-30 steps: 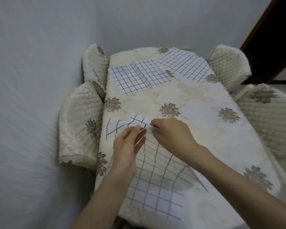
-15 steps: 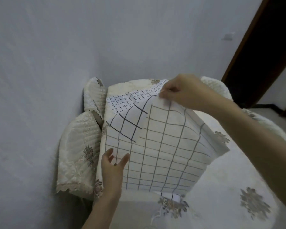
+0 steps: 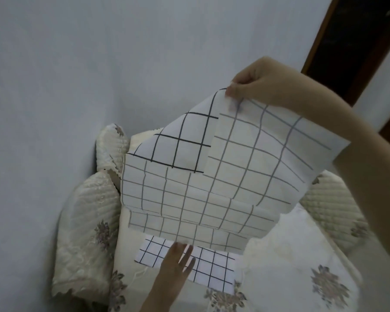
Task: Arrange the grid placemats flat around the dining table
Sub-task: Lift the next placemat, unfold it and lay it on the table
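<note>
My right hand point(image 3: 259, 84) pinches the top corner of a white grid placemat point(image 3: 230, 176) and holds it up in the air above the table; the mat hangs bent, with one corner folded over so its dark-lined side shows. Beneath it another grid placemat point(image 3: 209, 271) lies flat on the cream floral tablecloth point(image 3: 286, 255). My left hand point(image 3: 178, 264) rests on this lower mat with fingers straight. The lifted mat hides the far end of the table and any mats lying there.
Quilted cream chair backs stand at the left point(image 3: 86, 230) and far left point(image 3: 110, 145), and another chair back point(image 3: 329, 208) at the right. A grey wall runs close along the left. A dark wooden door frame point(image 3: 347, 41) is at the upper right.
My right hand has raised the placemat higher off the table. My left hand moved off that mat and now lies on the flat mat below. The camera tilted up.
</note>
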The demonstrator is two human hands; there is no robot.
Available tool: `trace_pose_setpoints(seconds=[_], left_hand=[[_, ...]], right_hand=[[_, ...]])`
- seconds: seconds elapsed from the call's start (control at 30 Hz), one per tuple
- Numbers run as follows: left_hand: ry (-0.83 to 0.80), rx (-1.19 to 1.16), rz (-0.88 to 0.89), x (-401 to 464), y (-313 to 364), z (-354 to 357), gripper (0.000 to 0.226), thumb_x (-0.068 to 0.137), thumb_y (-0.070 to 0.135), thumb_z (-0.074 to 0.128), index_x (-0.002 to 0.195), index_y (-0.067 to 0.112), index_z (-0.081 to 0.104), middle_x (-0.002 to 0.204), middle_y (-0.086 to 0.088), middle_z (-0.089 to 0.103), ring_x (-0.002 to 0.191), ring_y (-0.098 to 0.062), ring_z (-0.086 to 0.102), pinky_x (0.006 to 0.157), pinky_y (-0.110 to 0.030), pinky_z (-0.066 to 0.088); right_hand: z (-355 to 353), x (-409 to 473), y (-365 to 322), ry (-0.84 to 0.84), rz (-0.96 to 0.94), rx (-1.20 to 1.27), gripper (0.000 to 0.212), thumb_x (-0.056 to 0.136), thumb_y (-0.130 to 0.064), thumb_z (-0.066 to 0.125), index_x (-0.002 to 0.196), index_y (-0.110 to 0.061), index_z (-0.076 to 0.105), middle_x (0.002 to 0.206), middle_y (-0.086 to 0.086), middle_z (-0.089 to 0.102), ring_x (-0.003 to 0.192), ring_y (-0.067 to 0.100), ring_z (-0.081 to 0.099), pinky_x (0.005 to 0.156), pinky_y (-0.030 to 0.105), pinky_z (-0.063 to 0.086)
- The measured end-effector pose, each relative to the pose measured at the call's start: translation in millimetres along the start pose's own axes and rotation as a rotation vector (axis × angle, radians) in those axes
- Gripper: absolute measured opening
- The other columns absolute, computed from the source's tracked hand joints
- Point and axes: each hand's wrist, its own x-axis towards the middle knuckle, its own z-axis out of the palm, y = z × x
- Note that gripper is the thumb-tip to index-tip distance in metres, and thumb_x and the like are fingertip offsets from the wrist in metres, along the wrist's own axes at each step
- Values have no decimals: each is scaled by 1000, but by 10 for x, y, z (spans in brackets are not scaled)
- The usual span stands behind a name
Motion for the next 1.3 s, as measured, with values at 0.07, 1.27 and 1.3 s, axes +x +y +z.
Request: trace_pose_setpoints(seconds=[0.07, 1.27, 1.3], left_hand=[[7, -95, -36, 28, 27, -39, 26, 97, 17, 49, 120, 5, 56, 116, -8, 62, 98, -20, 67, 80, -38, 57], [293, 853, 36, 871, 683, -835, 26, 85, 24, 72, 76, 2, 62, 75, -16, 63, 70, -26, 59, 68, -33, 48], [292, 856, 16, 879, 635, -899, 25, 85, 24, 72, 77, 1, 63, 78, -18, 65, 75, -28, 62, 74, -38, 51]], right_hand=[[25, 6, 143, 10, 83, -2, 27, 91, -34, 63, 75, -17, 77, 85, 23, 66, 62, 18, 42, 62, 26, 34], [2539, -2214, 2997, -147, 1157, 389, 51, 93, -29, 62, 74, 18, 61, 75, 41, 56, 72, 47, 60, 70, 45, 48], [2630, -2292, 2981, -140, 1165, 418, 49, 93, -29, 61, 88, 21, 64, 92, 41, 61, 86, 49, 62, 81, 51, 50]])
